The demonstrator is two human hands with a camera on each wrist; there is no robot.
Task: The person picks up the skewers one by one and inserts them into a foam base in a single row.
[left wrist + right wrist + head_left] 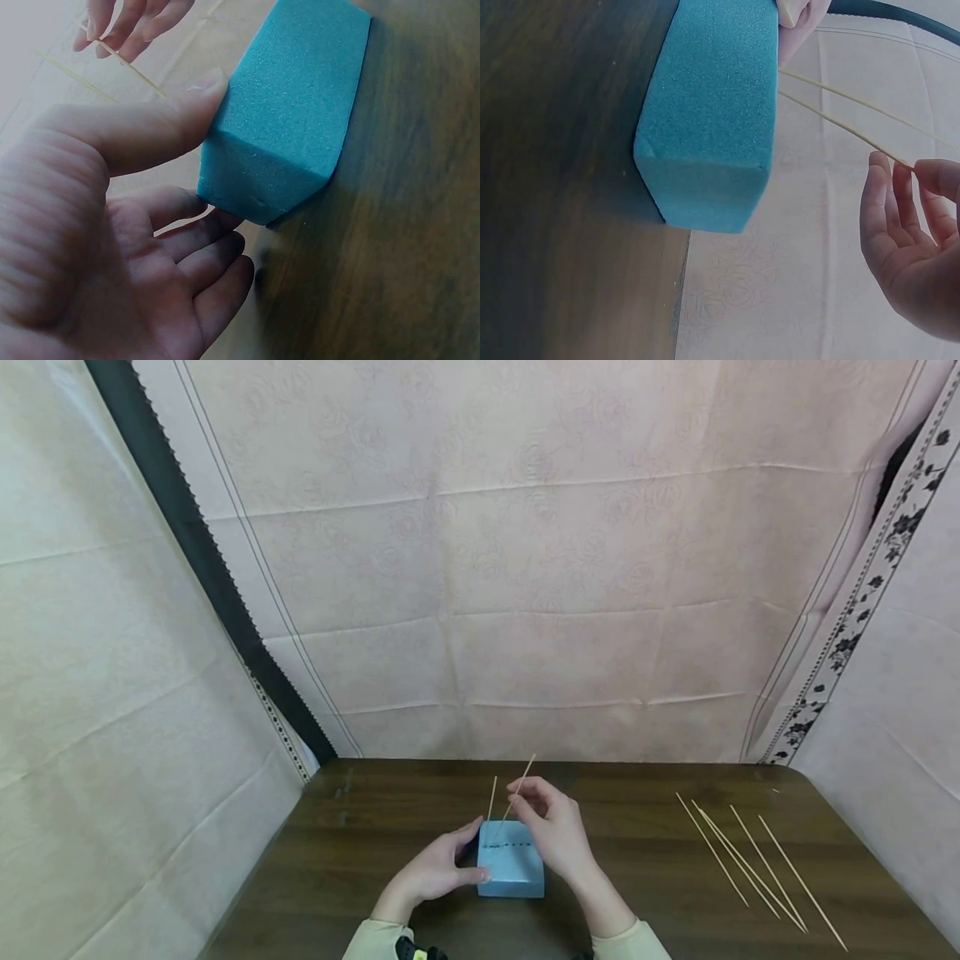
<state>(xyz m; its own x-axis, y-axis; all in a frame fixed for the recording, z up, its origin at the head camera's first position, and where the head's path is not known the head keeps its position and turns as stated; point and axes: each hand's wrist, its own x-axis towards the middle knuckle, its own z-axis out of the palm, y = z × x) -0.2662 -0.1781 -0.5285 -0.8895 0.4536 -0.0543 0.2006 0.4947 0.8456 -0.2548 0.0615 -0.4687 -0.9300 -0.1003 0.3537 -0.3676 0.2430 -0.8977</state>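
Note:
A light blue foam block sits on the table, and a dotted dark line runs across it near the top. My left hand grips its left side, thumb on the near face and fingers at the far side. One thin bamboo skewer stands nearly upright at the back of the block. Between thumb and fingertips, my right hand pinches a second skewer, which leans to the right with its lower end at the block. Both skewers, including the pinched skewer, reach the block's edge in the right wrist view.
Several loose skewers lie slantwise on the right of the brown wooden table. Pale cloth hangs behind the table, with more cloth at both sides. A dark strip runs down the left cloth.

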